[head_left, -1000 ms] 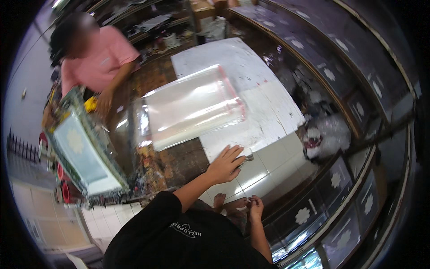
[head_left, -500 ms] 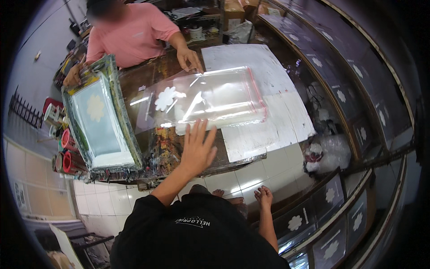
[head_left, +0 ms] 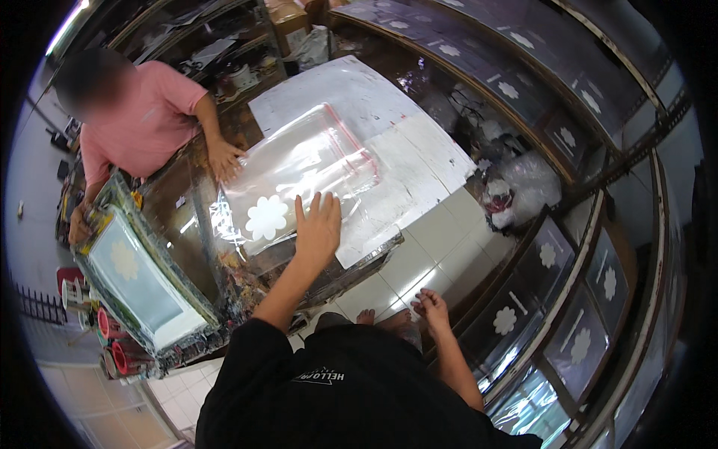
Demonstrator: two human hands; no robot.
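Observation:
My left hand (head_left: 318, 228) lies with fingers spread on the near edge of a stack of clear plastic bags (head_left: 314, 157) with pinkish-red edges. Just left of its fingertips, a white flower shape (head_left: 266, 218) shows on the top bag. Across the table, a co-worker's hand (head_left: 224, 159) rests on the far left edge of the same plastic. The co-worker's other hand (head_left: 78, 224) holds the far end of a screen-printing frame (head_left: 142, 277) tilted at the left. My right hand (head_left: 432, 308) hangs over the floor, fingers loosely curled and slightly apart, with nothing visible in it.
Under the bags, a white board (head_left: 415, 150) covers the right part of the stained table. Ink cans (head_left: 112, 325) stand at the left. Racks (head_left: 538, 108) of flower-printed sheets line the right side, and another rack (head_left: 516, 299) stands near my right hand. Crumpled clear plastic (head_left: 532, 187) lies between them.
The view has turned, shifting the table left in the picture. The flower-marked bag now lies closer over the stack. My left hand rests beside the flower, and the co-worker's hand now lies flatter on the plastic.

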